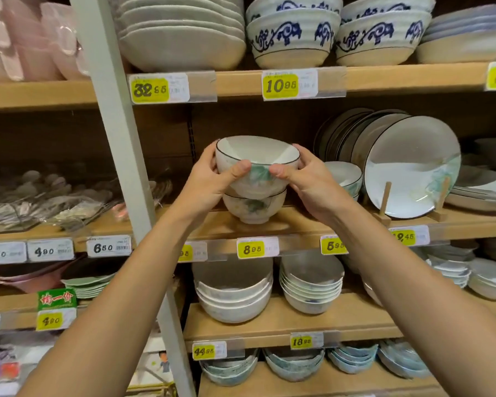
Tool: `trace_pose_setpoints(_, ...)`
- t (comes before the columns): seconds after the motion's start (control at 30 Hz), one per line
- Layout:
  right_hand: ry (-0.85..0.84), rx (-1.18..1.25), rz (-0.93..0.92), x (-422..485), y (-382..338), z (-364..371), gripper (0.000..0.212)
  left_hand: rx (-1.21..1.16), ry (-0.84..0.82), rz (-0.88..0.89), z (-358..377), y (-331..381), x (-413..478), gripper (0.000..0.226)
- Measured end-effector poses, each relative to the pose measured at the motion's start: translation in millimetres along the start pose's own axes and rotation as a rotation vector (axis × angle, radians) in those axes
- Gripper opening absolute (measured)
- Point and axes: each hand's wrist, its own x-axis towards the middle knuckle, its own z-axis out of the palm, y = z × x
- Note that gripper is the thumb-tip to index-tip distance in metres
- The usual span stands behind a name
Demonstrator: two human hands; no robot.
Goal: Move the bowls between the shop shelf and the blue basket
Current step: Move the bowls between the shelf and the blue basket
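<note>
I hold a white bowl (pixel 257 156) with a dark rim and a green leaf print between both hands, at the middle shelf (pixel 298 224). My left hand (pixel 212 179) grips its left side, thumb on the front. My right hand (pixel 307 179) grips its right side the same way. The bowl sits nested in, or just above, a second matching bowl (pixel 254 207) that stands on the shelf board. The blue basket is out of view.
A smaller matching bowl (pixel 345 176) and upright plates (pixel 413 167) on a wooden rack stand right of the stack. Blue-patterned bowls (pixel 292 38) fill the shelf above, white bowl stacks (pixel 235 296) the shelf below. A grey shelf post (pixel 118 138) runs down at left.
</note>
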Motion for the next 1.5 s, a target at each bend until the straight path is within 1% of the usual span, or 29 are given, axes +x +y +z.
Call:
trace_pose_setpoints(0.07, -0.003, -0.025, 0.008, 7.8, 2.0, -3.6, 0.087, 0.027, 0.002, -0.023, -3.3, -10.3, 9.4, 0.076)
trace_pose_setpoints(0.13, -0.016, -0.049, 0.03, 13.6, 5.5, -6.2, 0.089, 0.035, 0.016, -0.039, -4.7, -21.5, 15.7, 0.072)
trace_pose_setpoints(0.23, -0.035, -0.064, 0.054, 21.3, 8.3, -8.6, 0.091, 0.029, 0.049, -0.055, -6.7, -34.1, 21.6, 0.076)
trace_pose_setpoints(0.37, -0.054, -0.103, 0.085, 33.6, 10.5, -10.8, 0.088, 0.021, 0.037, -0.093, -10.3, -39.0, 26.7, 0.083)
trace_pose_setpoints(0.4, -0.061, -0.127, 0.107, 36.3, 11.6, -12.0, 0.085, 0.015, 0.032, -0.105, -11.2, -40.4, 27.4, 0.081)
trace_pose_setpoints(0.5, -0.09, -0.247, 0.17, 39.7, 15.7, -13.8, 0.072, 0.018, 0.02, -0.137, -14.4, -47.3, 27.4, 0.061)
trace_pose_setpoints(0.57, -0.103, -0.301, 0.191, 42.3, 18.6, -14.7, 0.069, 0.019, 0.037, -0.144, -15.5, -54.3, 27.7, 0.05)
trace_pose_setpoints(0.63, -0.103, -0.359, 0.209, 46.8, 18.1, -15.2, 0.081, 0.004, 0.053, -0.158, -14.9, -59.8, 28.8, 0.04)
trace_pose_setpoints(0.7, -0.122, -0.409, 0.238, 50.1, 13.9, -15.3, 0.092, -0.003, 0.052, -0.183, -13.6, -63.2, 30.7, 0.036)
trace_pose_setpoints(0.8, -0.138, -0.451, 0.248, 51.6, 6.1, -14.6, 0.1, -0.003, 0.042, -0.212, -14.5, -67.0, 32.5, 0.045)
trace_pose_setpoints(0.9, -0.168, -0.496, 0.277, 55.2, 8.6, -15.7, 0.093, 0.033, 0.006, -0.232, -19.2, -73.9, 31.3, 0.057)
trace_pose_setpoints(1.03, -0.212, -0.612, 0.346, 55.1, 9.1, -14.2, 0.101, 0.028, 0.003, -0.249, -21.4, -83.7, 27.2, 0.08)
trace_pose_setpoints(1.1, -0.229, -0.631, 0.379, 56.1, 10.2, -15.1, 0.093, 0.03, 0.021, -0.241, -20.3, -83.5, 27.2, 0.081)
trace_pose_setpoints(1.2, -0.241, -0.62, 0.414, 59.5, 8.7, -15.2, 0.073, 0.053, 0.033, -0.241, -20.4, -82.9, 27.8, 0.067)
trace_pose_setpoints(1.27, -0.247, -0.587, 0.454, 60.2, 6.0, -14.5, 0.065, 0.072, 0.032, -0.237, -20.5, -83.0, 28.1, 0.057)
trace_pose_setpoints(1.3, -0.252, -0.566, 0.477, 60.6, 4.6, -14.1, 0.061, 0.071, 0.03, -0.231, -20.1, -83.0, 28.3, 0.057)
trace_pose_setpoints(1.4, -0.261, -0.522, 0.519, 62.0, 2.4, -12.8, 0.053, 0.053, 0.036, -0.222, -18.8, -82.2, 28.9, 0.066)
trace_pose_setpoints(1.5, -0.255, -0.495, 0.532, 62.0, 1.7, -11.9, 0.045, 0.054, 0.035, -0.234, -18.1, -78.8, 28.2, 0.061)
